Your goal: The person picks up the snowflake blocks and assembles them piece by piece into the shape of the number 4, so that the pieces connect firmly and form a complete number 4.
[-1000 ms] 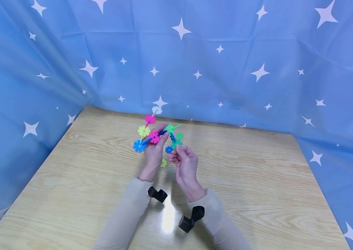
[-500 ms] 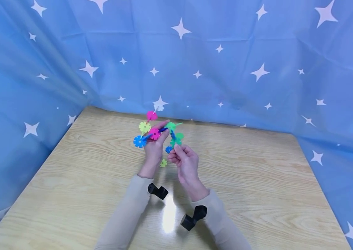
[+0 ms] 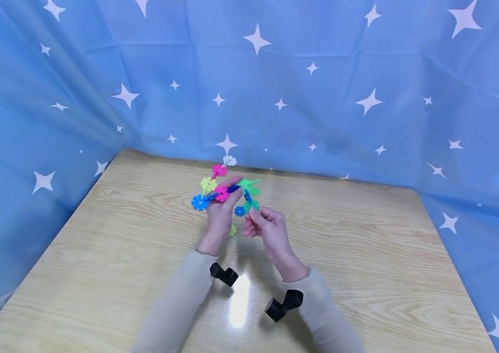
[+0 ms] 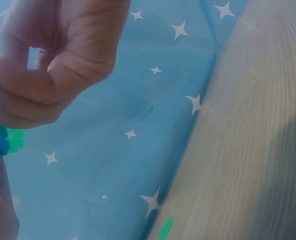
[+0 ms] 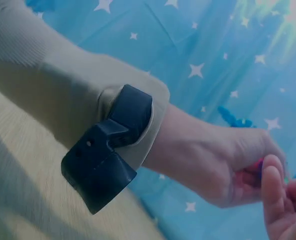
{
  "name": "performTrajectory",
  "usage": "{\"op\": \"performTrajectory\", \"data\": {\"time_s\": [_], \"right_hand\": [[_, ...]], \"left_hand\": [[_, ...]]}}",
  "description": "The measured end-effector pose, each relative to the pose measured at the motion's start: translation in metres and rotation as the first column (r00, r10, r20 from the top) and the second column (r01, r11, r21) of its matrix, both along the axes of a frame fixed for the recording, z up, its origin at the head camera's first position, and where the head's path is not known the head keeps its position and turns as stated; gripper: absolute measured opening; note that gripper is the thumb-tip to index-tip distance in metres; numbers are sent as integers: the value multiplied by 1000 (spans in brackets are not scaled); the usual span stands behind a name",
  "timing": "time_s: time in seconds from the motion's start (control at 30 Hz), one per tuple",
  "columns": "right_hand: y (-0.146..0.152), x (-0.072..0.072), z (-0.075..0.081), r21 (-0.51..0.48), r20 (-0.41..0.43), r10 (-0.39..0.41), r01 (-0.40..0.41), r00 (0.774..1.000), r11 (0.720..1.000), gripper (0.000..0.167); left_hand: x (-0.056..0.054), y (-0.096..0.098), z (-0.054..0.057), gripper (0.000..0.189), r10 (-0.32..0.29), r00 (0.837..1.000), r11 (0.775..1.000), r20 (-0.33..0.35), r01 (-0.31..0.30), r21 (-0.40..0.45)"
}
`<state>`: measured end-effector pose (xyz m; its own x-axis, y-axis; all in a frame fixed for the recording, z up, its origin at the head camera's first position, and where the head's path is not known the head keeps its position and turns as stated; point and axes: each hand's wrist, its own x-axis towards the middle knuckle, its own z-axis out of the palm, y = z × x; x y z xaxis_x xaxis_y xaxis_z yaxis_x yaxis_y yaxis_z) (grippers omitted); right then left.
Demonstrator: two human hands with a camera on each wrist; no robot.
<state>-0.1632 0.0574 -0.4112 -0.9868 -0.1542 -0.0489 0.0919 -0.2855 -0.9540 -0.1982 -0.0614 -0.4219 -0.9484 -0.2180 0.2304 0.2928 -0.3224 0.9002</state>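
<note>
A chain of slotted snowflake building discs is held up over the table by both hands. My left hand [image 3: 220,215] grips it around a pink disc [image 3: 221,194], thumb and fingers closed on the chain. From there, a light blue disc [image 3: 200,202], a yellow disc [image 3: 208,184], another pink disc and a white disc [image 3: 229,160] run up the left side. To the right, dark blue and green discs [image 3: 244,184] follow. My right hand [image 3: 271,228] pinches a green disc [image 3: 252,205] at the chain's right end. In the left wrist view, right-hand fingers [image 4: 27,95] hide most of the pinched disc.
A separate blue disc [image 3: 239,211] and a yellow-green disc [image 3: 233,230] show between the hands, below the chain. A green disc [image 4: 166,228] lies on the wooden table [image 3: 364,255]. Blue star-printed cloth [image 3: 320,88] hangs behind and at the sides.
Both hands and the chain have shifted slightly right. The chain rose a little, then came back down. The right wrist has swung outward to the right while the fingers stay on the green disc.
</note>
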Motion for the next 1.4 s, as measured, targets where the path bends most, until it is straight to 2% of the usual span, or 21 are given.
{"op": "performTrajectory", "data": {"time_s": [0.1, 0.2, 0.33, 0.43, 0.5, 0.6, 0.67, 0.73, 0.9, 1.03, 1.1, 1.13, 1.23, 1.33, 1.4], "right_hand": [[0, 1, 0, -16, 2, -17, 17, 1000, 1000, 26], [0, 1, -1, -21, -20, -14, 14, 1000, 1000, 25], [0, -1, -5, -19, -101, -3, 1, 995, 1000, 19], [1, -1, -8, -28, -164, -17, 13, 986, 1000, 16], [1, -1, -10, -36, -202, -39, 33, 979, 999, 17], [0, 0, -15, -39, -257, -79, 71, 963, 997, 21], [-1, -1, -19, -34, -281, -98, 92, 955, 995, 22], [-3, -2, -23, -27, -289, -111, 107, 951, 994, 23], [-5, -6, -31, 20, -284, -101, 112, 953, 994, 23], [-2, -12, -36, 170, -267, -26, 73, 963, 983, 13], [0, -18, -40, 286, -264, 37, 42, 964, 957, 13], [1, -21, -43, 363, -278, 69, 38, 958, 931, 14], [1, -34, -55, 559, -334, 167, 53, 928, 827, 19], [-2, -45, -67, 690, -352, 224, 90, 909, 718, 18], [-4, -51, -73, 731, -340, 235, 99, 911, 675, 19]], "left_hand": [[2, 2, -1, 32, -11, 1000, 1000, 21, 11, 8], [0, 3, -2, 34, -25, 1000, 998, 9, 24, 55], [-4, 3, 0, 37, -42, 998, 989, -54, 49, 140], [-5, 2, 3, 36, -82, 994, 986, -74, 92, 140], [-4, 1, 5, 28, -117, 993, 988, -32, 120, 102], [-2, 1, 5, 10, -148, 983, 988, 106, 144, 48], [-1, 2, 6, 5, -151, 975, 988, 160, 147, 39], [-1, 4, 6, 12, -141, 975, 990, 171, 134, 52], [-1, 8, 4, 19, -90, 986, 991, 137, 75, 109], [-3, 6, 1, 16, -35, 990, 996, 140, 23, 82], [-4, 3, 0, 18, -7, 991, 999, 131, 1, 43], [-5, 1, 0, 19, 5, 993, 1000, 122, -7, 20], [-7, -3, 0, 21, 20, 996, 999, 92, -17, -34], [-8, -7, 1, 16, 19, 998, 998, 64, -14, -68], [-8, -9, 2, 11, 19, 998, 997, 53, -15, -81]]}}
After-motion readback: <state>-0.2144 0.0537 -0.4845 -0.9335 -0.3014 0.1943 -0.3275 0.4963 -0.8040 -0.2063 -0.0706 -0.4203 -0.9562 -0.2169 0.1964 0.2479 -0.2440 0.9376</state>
